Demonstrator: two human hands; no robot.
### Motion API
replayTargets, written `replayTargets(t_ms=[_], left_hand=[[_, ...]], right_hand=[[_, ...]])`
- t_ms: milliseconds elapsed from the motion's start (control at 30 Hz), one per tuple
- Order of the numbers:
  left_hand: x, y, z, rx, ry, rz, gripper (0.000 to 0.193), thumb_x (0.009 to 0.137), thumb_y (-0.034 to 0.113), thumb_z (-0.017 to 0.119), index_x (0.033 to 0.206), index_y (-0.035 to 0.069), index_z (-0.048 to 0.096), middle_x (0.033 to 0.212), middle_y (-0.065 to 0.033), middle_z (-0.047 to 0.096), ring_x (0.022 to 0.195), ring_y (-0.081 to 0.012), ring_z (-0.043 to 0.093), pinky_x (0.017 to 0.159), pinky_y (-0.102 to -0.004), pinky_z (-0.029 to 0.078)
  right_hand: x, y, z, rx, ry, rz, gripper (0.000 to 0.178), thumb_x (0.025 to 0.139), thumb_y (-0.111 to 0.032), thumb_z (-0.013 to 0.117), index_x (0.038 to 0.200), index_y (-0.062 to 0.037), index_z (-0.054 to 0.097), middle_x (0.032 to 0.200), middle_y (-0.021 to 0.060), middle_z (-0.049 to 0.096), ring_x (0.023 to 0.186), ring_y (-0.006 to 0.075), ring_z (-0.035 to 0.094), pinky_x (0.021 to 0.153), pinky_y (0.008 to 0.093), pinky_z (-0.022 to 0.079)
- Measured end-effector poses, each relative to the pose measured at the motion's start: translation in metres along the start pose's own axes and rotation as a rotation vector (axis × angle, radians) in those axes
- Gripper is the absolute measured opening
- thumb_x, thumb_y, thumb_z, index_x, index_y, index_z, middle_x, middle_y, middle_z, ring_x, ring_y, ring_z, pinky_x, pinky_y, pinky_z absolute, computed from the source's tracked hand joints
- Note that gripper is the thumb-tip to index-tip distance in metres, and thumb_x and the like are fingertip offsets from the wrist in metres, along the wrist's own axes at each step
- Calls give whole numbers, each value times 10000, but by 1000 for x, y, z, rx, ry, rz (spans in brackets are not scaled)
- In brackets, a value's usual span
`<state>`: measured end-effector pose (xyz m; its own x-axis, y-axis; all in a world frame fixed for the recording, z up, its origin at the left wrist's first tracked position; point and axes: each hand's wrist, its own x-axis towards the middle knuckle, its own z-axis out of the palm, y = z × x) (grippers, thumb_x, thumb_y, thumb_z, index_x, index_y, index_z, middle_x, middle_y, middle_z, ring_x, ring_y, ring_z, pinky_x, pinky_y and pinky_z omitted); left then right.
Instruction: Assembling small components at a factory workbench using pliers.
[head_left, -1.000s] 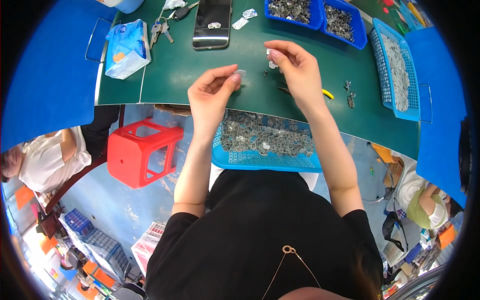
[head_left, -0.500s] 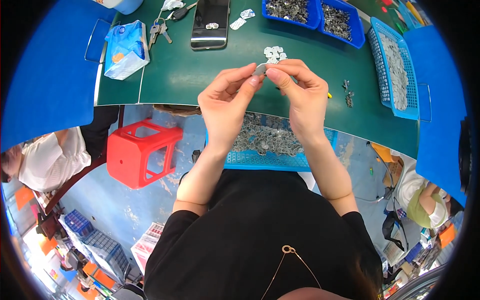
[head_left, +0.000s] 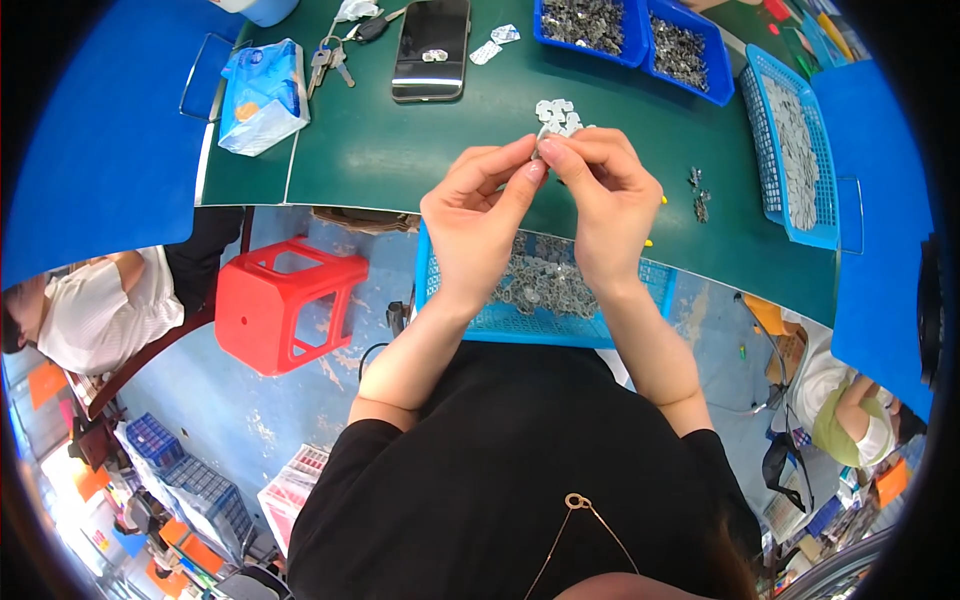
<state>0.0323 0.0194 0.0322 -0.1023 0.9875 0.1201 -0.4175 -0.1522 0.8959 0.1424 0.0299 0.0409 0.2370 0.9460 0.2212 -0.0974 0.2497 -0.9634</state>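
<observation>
Both my hands meet over the near part of the green table (head_left: pixel 380 150). My left hand (head_left: pixel 468 225) and my right hand (head_left: pixel 612 200) pinch one small flat grey piece (head_left: pixel 542 139) between thumbs and fingertips. Most of it is hidden behind the fingers. Just beyond the fingertips lies a small pile of whitish flat pieces (head_left: pixel 556 112). Below my wrists, a light blue basket (head_left: pixel 500 330) holds many small greyish translucent parts (head_left: pixel 540 285). Several small dark metal parts (head_left: pixel 699 195) lie on the table to the right of my right hand.
Two blue trays (head_left: pixel 640 62) of small metal parts stand at the back. At the right edge is a light blue basket (head_left: pixel 760 160) of whitish pieces. A phone (head_left: pixel 430 55), keys (head_left: pixel 322 64) and a tissue pack (head_left: pixel 264 100) lie left. A red stool (head_left: pixel 270 310) stands on the floor.
The grey piece has turned and shows less of its face between my fingers. My left hand has shifted slightly right. Both hands still pinch the piece.
</observation>
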Motion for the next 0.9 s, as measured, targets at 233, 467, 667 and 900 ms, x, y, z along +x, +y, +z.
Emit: replayTargets(t_ms=[233,467,667,900], left_hand=[[-6,1,-2,-20,68,60,248,860,-72,588,1100,-36,639,1040,-72,599,937,-125,608,816,-223,490],[-10,1,-3,-277,69,-107,230,883,-19,581,1108,-36,625,1075,-104,635,954,-138,616,862,-257,505],[-5,-1,-13,-305,63,-144,260,817,-21,669,1073,-35,623,988,-98,666,895,-131,631,827,-253,511],[-1,-10,-13,-244,95,-113,206,826,-21,664,1028,-27,625,963,-109,662,873,-161,643,788,-290,560]], right_hand=[[-8,4,18,-174,68,-211,74,749,25,730,810,-3,699,854,40,596,730,67,524,588,190,387],[-15,10,13,-439,24,-452,136,807,-7,673,937,15,705,903,73,612,778,128,566,655,223,452],[-21,3,9,-537,-136,-463,295,912,-118,462,1062,24,673,1128,139,587,1032,232,527,870,326,423],[-20,4,0,-368,-218,-352,333,892,-133,446,1078,42,660,1200,138,575,1072,235,504,856,315,417]])
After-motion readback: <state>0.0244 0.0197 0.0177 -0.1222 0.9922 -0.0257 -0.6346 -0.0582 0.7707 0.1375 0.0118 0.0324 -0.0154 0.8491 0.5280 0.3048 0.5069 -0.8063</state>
